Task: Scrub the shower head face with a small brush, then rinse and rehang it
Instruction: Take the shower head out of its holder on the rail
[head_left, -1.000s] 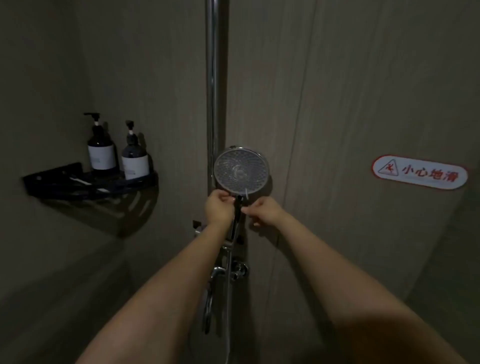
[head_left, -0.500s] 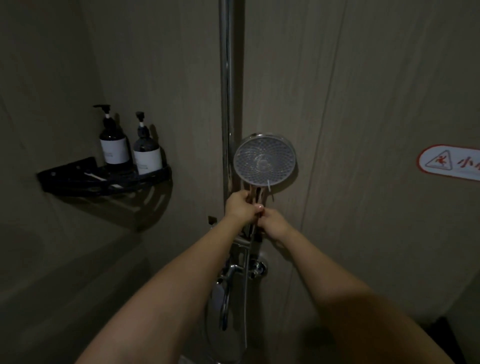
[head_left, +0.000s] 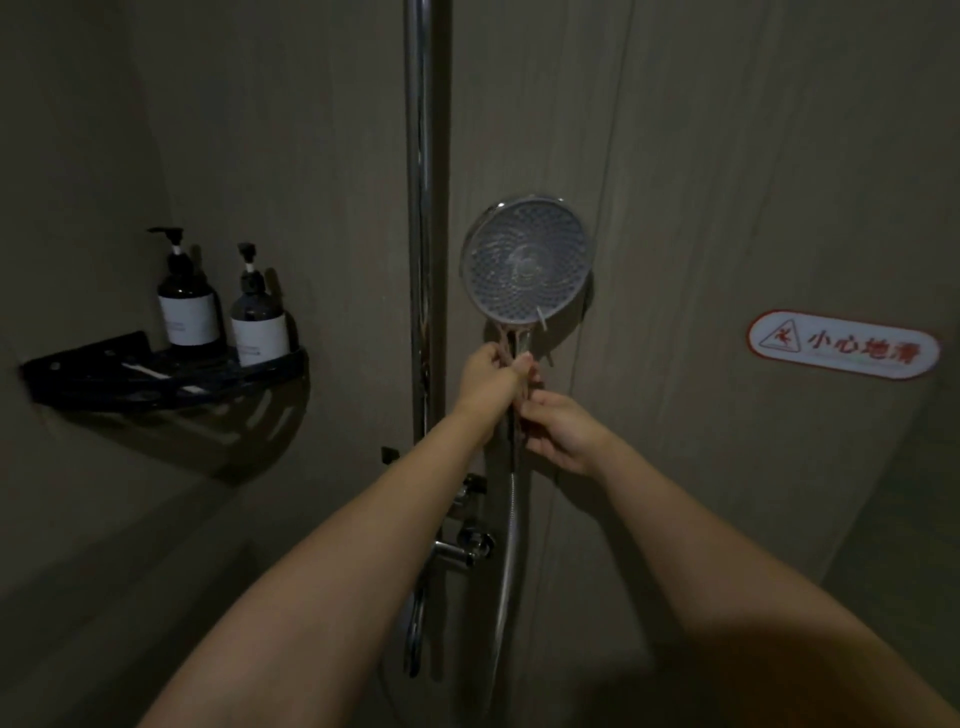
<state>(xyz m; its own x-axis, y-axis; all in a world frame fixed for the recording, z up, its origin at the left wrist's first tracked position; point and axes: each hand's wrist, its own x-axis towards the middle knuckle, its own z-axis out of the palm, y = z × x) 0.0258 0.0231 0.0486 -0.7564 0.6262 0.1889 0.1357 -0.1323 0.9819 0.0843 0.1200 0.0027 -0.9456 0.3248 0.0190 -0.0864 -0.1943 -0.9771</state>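
In the dim shower corner, just to the right of the vertical chrome riser pipe (head_left: 420, 208), the round chrome shower head (head_left: 527, 262) with a grey dotted face stands upright, and its face is turned toward the camera. Its handle goes down into both hands. The left hand (head_left: 491, 376) is curled around the handle just under the round face. The right hand (head_left: 563, 428) is a little lower and to the right; its fingers are bent around the lower end of the handle, where the ribbed metal hose (head_left: 511, 535) begins. The two hands touch each other at the handle. Whether the handle sits in a wall holder I cannot tell, because the hands cover this place. The hose hangs down from the handle and passes beside the chrome mixer tap (head_left: 462, 548), which is fixed low on the pipe.

On the left wall a black corner shelf (head_left: 83, 371) carries two dark pump bottles with white labels, a taller one (head_left: 186, 296) and a shorter one (head_left: 257, 317), standing side by side and almost touching. Something thin and pale lies on the shelf in front of them, but it is too dark to say what it is. On the right wall, well apart from the shower head, there is an oval white sign (head_left: 844, 349) with a red border, a red warning triangle and red characters.
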